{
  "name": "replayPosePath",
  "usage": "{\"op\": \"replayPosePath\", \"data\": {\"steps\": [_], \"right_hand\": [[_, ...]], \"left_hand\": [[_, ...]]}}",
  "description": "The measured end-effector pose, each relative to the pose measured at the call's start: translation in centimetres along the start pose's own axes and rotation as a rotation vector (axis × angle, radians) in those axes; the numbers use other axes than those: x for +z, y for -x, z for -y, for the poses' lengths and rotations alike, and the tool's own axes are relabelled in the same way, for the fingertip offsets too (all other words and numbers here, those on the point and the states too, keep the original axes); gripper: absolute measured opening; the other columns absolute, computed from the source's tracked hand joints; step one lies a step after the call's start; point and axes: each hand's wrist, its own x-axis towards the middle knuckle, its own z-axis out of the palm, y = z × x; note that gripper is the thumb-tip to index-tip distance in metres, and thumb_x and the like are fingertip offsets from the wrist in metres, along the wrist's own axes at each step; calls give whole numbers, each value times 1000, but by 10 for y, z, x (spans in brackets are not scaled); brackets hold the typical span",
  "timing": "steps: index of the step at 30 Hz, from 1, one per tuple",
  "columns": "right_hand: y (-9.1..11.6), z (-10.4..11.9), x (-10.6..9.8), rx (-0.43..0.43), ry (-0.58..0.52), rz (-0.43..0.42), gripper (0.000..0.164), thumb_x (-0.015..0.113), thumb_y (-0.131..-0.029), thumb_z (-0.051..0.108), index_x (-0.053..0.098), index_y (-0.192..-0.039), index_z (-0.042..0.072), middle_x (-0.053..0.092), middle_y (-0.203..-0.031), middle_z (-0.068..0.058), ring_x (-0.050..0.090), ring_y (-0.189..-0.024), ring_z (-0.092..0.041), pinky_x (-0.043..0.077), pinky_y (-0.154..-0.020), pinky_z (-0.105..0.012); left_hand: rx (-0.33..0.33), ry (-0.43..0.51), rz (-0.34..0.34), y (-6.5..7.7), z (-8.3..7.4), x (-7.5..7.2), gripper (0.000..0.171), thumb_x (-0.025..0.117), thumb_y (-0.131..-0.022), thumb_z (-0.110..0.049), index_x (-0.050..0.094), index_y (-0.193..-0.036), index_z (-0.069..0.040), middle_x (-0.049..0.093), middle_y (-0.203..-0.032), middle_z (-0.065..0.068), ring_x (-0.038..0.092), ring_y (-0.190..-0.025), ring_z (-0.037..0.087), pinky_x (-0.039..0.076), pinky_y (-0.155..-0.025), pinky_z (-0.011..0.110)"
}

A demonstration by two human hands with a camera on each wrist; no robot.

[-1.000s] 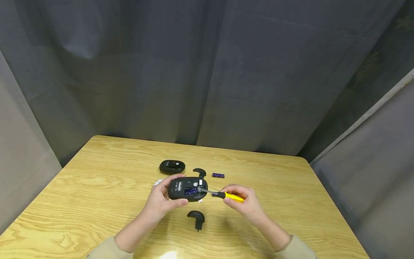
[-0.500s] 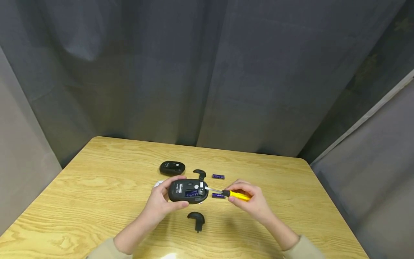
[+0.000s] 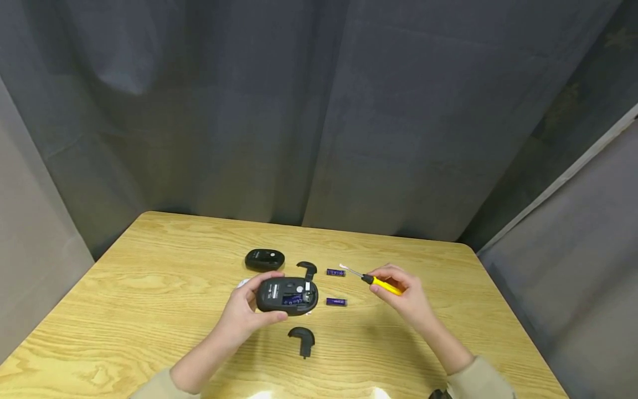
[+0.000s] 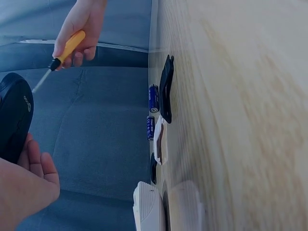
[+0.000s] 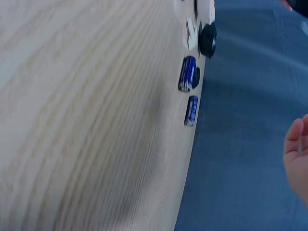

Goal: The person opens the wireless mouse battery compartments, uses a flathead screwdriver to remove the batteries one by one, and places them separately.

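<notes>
My left hand (image 3: pixel 244 307) grips a black computer mouse (image 3: pixel 267 296), underside up, by its left end, thumb on the near edge. Its battery bay is uncovered, with a purple battery (image 3: pixel 291 300) inside and a small metal-and-white piece (image 3: pixel 307 288) near the right end. My right hand (image 3: pixel 406 291) holds a screwdriver (image 3: pixel 386 285) by its yellow handle, the blade pointing left and up, apart from the mouse. In the left wrist view the screwdriver (image 4: pixel 70 45) shows above the mouse (image 4: pixel 15 118); in the right wrist view the right hand (image 5: pixel 298 154) is partly cut off.
Two purple batteries (image 3: pixel 336 302) lie right of the mouse. One black cover (image 3: pixel 304 338) is in front, another black cover (image 3: pixel 309 269) behind. A second black mouse (image 3: pixel 265 259) lies farther back. The left wrist view shows a white mouse (image 4: pixel 148 207) and white cover (image 4: pixel 159 139) on the table.
The screwdriver's tip has left the mouse's battery bay; my right hand has drawn it right and slightly away, turning the blade upward. My left hand keeps the mouse nearly still.
</notes>
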Motion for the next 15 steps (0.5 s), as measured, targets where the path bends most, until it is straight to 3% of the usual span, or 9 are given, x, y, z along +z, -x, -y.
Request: {"op": "replayPosePath", "data": {"steps": [4, 10, 15], "right_hand": [[-2, -3, -6, 107, 33, -60, 22, 70, -81, -1, 69, -103, 3, 66, -94, -3, 60, -79, -9, 52, -68, -20], [-4, 4, -13, 183, 74, -104, 23, 70, -82, 3, 68, -105, 0, 66, -99, -17, 59, -80, -11, 51, -69, -18], [-5, -18, -22, 264, 138, -128, 26, 72, -84, 17, 69, -108, 7, 67, -104, -12, 58, -84, -7, 50, -72, -16]], "left_hand": [[-12, -21, -2, 1, 0, -1, 70, 83, -66, -6, 53, -130, -15, 54, -132, 6, 56, -114, 14, 44, -96, 21], [-17, -37, -3, 1, 0, -1, 70, 84, -66, -7, 54, -128, -17, 53, -134, 6, 55, -115, 15, 43, -96, 21], [2, -51, 7, 0, 0, -2, 69, 83, -66, -7, 55, -128, -17, 53, -134, 5, 55, -114, 14, 42, -97, 21]]}}
